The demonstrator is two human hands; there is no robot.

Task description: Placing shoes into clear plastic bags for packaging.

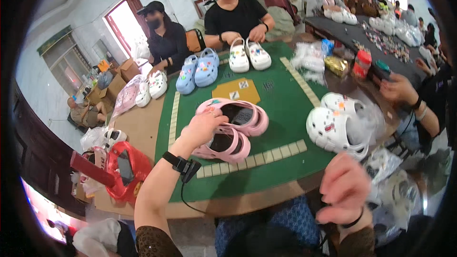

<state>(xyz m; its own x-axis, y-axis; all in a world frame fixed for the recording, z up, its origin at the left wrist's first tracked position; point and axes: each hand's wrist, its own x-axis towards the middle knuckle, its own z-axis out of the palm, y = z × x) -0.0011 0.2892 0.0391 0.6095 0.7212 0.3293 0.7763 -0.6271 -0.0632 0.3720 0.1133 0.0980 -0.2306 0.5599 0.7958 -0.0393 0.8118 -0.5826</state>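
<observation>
A pair of pink clogs [247, 116] with small charms sits on the green mat [281, 128], heel straps toward the right. My left hand [205, 126], with a black band and a small device on its wrist, has its fingers closed over the toe part of the clogs. Lower right, my right hand [345, 188] is raised near the table's front edge, slightly blurred. Its fingers are half curled, with the thumb apart, and nothing shows in them. Beyond it stands a pair of white clogs [328, 126] with charms and clear plastic at the heels.
Across the table a person holds white clogs [250, 56], beside blue clogs [197, 71]. Another person touches white clogs [151, 89] at left. Beige tiles [252, 161] line the mat. A red bag [126, 171], a red-lidded jar [362, 64] and a co-worker's hand [399, 89] flank it.
</observation>
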